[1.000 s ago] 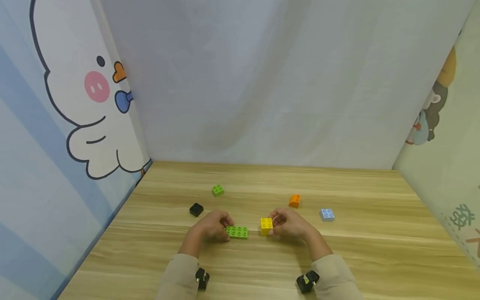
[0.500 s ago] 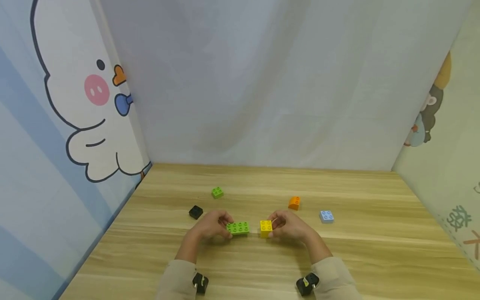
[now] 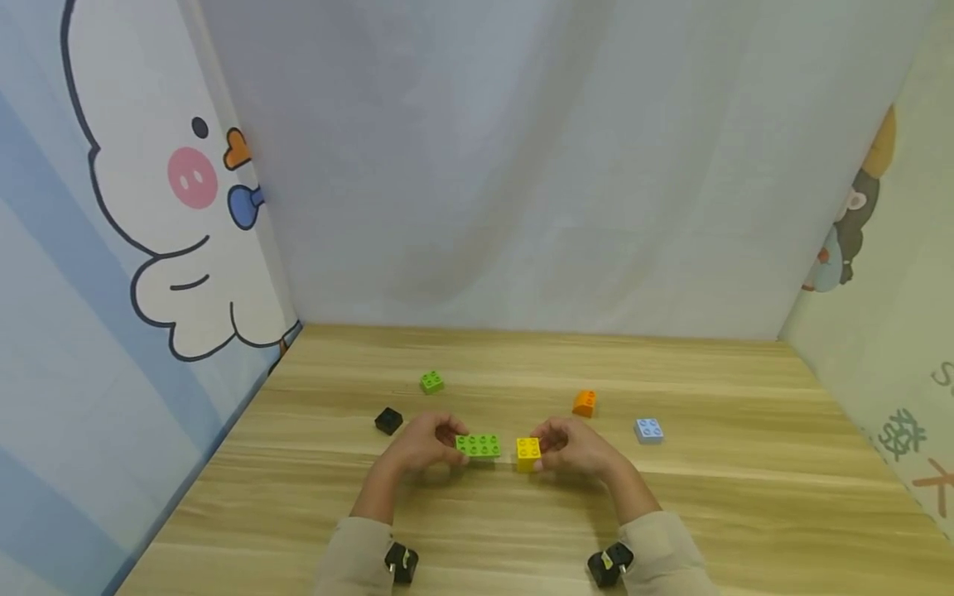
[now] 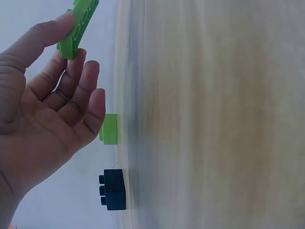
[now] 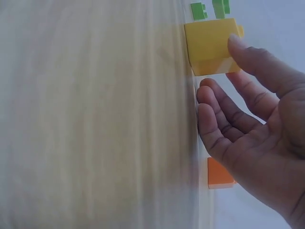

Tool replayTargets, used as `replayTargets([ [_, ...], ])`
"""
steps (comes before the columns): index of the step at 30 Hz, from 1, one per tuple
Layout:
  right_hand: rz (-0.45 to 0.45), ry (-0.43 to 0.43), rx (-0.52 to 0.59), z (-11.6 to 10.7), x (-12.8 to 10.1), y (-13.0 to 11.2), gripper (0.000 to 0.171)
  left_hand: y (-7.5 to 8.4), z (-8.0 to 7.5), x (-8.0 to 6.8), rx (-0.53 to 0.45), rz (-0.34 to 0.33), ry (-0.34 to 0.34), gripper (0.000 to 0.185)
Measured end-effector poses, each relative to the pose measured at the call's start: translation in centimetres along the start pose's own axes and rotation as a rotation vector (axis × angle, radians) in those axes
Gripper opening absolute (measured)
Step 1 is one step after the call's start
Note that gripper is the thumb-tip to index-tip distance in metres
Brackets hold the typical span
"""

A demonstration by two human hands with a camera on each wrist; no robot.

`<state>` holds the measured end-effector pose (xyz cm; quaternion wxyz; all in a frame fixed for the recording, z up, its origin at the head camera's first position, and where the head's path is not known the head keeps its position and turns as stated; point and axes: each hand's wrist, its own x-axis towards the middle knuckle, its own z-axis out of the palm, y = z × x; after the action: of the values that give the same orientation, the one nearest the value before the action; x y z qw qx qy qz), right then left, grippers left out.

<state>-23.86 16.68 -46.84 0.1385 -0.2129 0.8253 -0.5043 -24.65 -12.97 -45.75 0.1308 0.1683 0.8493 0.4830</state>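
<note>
Green plate (image 3: 479,445), pinched by left hand (image 3: 421,444) (seemingly lifted), nears yellow brick (image 3: 528,452) gripped by right hand (image 3: 577,448).

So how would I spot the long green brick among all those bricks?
Look at the wooden table, then its middle, where two hands meet. The left hand pinches the long green brick: flat, with eight studs, unlike the small green brick farther back.

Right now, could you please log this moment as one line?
left hand: holds long green plastic brick | right hand: holds yellow square plastic brick
</note>
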Motion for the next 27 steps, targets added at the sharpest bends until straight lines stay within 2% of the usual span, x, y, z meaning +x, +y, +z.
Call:
replayTargets([
  [12, 0.018, 0.024, 0.044, 0.1, -0.2, -0.2, 0.033, 0.5, 0.6, 0.3, -0.054, 0.016, 0.030, 0.035],
  [18, 0.022, 0.019, 0.056, 0.2, -0.3, 0.1, 0.032, 0.4, 1.0, 0.5, -0.054, 0.042, 0.035, 0.034],
  [27, 0.019, 0.017, 0.072, 0.1, 0.0, 0.3, 0.032, 1.3, 1.9, 1.0, -0.054, 0.053, 0.036, 0.034],
])
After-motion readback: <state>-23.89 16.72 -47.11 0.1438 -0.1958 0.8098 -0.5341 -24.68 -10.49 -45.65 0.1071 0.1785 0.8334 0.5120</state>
